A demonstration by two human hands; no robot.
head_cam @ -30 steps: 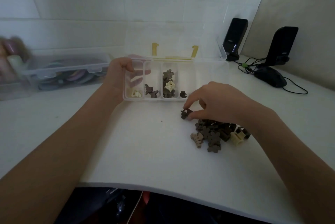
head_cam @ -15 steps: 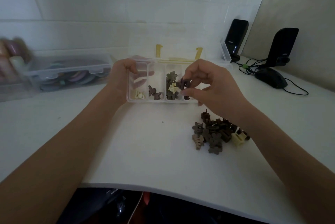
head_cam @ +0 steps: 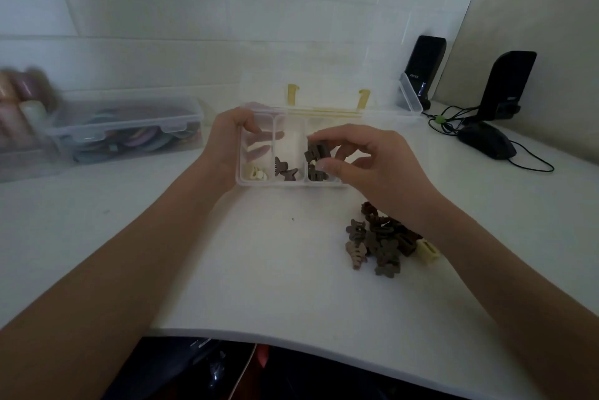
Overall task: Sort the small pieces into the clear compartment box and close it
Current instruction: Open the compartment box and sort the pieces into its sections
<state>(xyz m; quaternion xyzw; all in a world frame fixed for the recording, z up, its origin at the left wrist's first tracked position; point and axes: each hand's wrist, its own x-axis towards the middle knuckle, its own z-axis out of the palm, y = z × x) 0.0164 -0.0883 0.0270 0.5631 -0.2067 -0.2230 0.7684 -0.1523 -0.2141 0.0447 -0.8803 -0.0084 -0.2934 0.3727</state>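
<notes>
Right hand (head_cam: 372, 163) pinches brown piece (head_cam: 316, 151) above compartment box (head_cam: 288, 184), left hand (head_cam: 227, 140) gripping its edge.

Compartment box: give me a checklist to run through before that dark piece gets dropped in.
1. Lid open: ok.
2. Left hand holds the compartment box by its left end: ok.
3. Right hand pinches the dark piece: ok.
4. Piece over the third compartment from the left: ok.
5. Piece matches those already there: cannot tell.
6. Pile of loose pieces all sorted: not ok.
</notes>
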